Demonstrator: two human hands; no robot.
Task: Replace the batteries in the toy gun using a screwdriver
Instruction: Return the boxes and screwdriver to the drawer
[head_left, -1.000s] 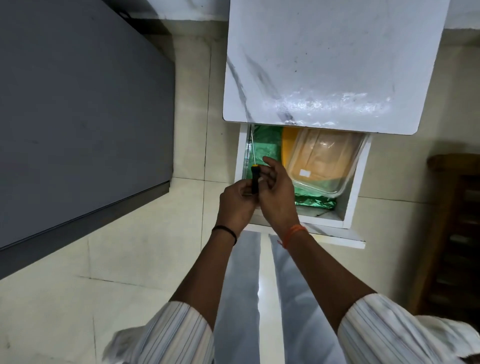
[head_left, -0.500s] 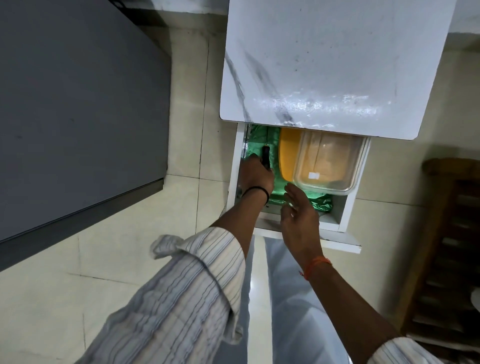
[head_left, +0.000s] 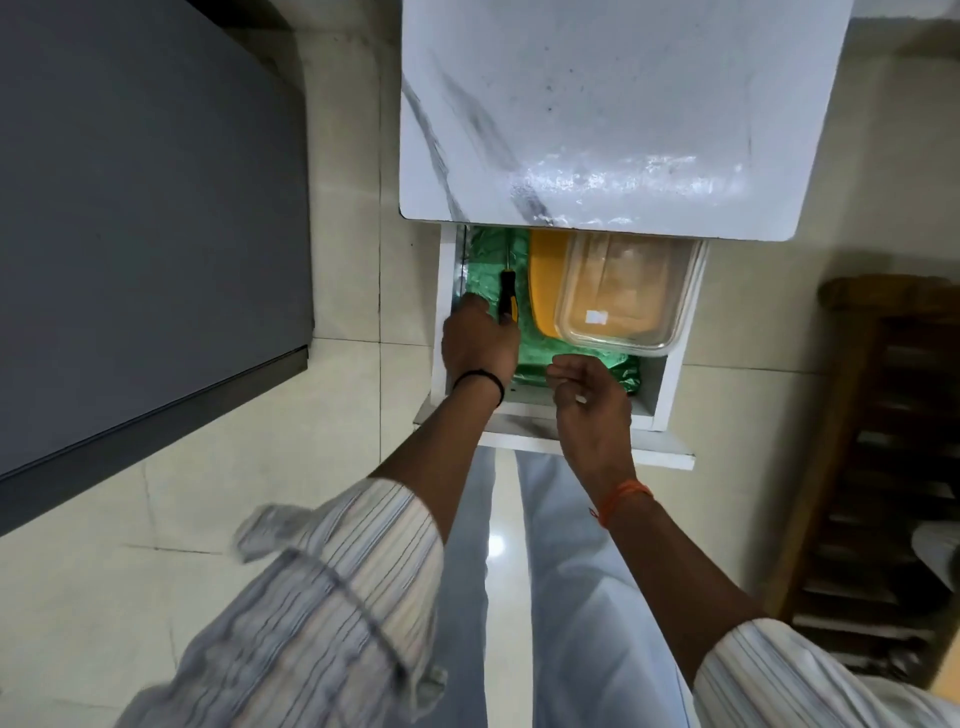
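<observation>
Screwdriver (head_left: 507, 293) is what you have in your left hand (head_left: 480, 340): your fingers curl round the butt of its black-and-yellow handle, and the thin shaft points away from your grip, deeper into the open drawer (head_left: 670, 387). Just to the right of that grip sit a yellow lid (head_left: 543, 291) and a clear plastic container (head_left: 623, 291); under the tool and your knuckles lies crumpled green plastic (head_left: 491, 254). Your right hand (head_left: 589, 402) hovers over the drawer's front edge, nearer to you than the tool, fingers loosely curled, holding nothing that can be seen.

No toy gun and no batteries show anywhere in view, so you appear to be at the tool end of the job, either fetching the screwdriver from the drawer or laying it back; which of the two I cannot tell from this alone. If you are fetching, the next move calls for lifting the shaft free of the green plastic without snagging it, keeping the tip clear of the container beside it, then finding the toy's battery cover.
</observation>
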